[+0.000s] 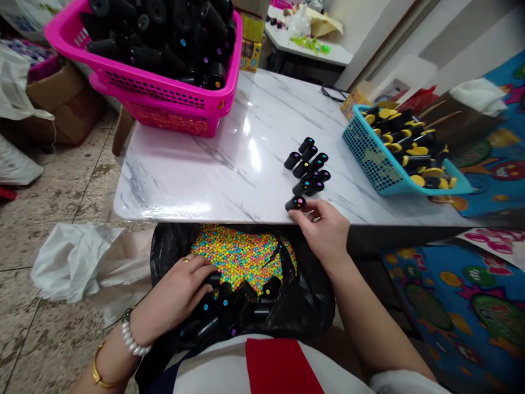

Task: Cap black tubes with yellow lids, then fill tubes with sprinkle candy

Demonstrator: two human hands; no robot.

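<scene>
My right hand (326,227) pinches a small black cylinder (292,204) with a pink dot on its end, at the table's front edge. Just behind it stands a cluster of similar black cylinders (302,169), with purple, blue and yellow dots on their ends. Lower left, my left hand (188,282) curls its fingers round another black cylinder (213,279), partly hidden by them. It is over a black plastic bag (315,301) holding small multicoloured beads (241,251). More black cylinders (207,327) lie in the near side of the bag.
A pink basket (164,101) heaped with black cylinders stands at the back left of the white marbled table (197,180). To the right is a blue basket (369,158) of black pieces with yellow ends. A white plastic bag (77,262) lies left of the black bag.
</scene>
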